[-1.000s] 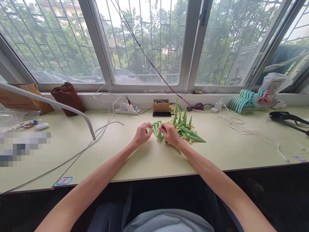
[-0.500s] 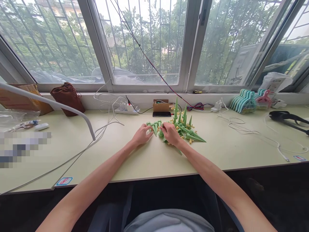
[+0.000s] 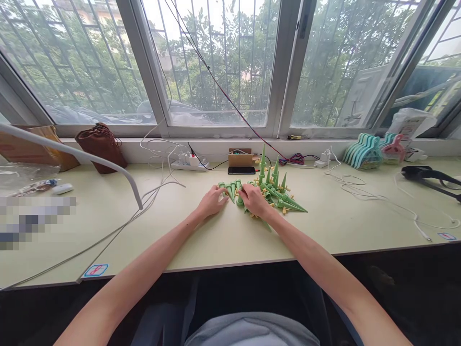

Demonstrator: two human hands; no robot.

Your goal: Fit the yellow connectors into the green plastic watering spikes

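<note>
In the middle of the desk, my left hand (image 3: 213, 201) is curled with its fingertips closed on the edge of a small row of green plant watering spikes (image 3: 231, 191), their points toward me. Close by on the right, my right hand (image 3: 253, 199) has thumb and fingers pinched together over the neighbouring green pieces; what lies between its fingertips is hidden. Beyond and right of it spreads a pile of more green watering spikes (image 3: 284, 196) with small yellow valves (image 3: 285, 210). Several spikes stand upright at the back, such as the tall one (image 3: 262, 161).
A black phone (image 3: 241, 170) leans by a cardboard box (image 3: 240, 157) behind the spikes. A power strip (image 3: 190, 164) and white cables lie back left, near a brown pouch (image 3: 100, 148). Teal hangers (image 3: 363, 151) and black headphones (image 3: 428, 179) are at right. A grey lamp arm (image 3: 118, 168) crosses the left.
Both hands stay almost in place over the same spikes. The right hand's fingers have shifted very slightly; the pile looks the same.
</note>
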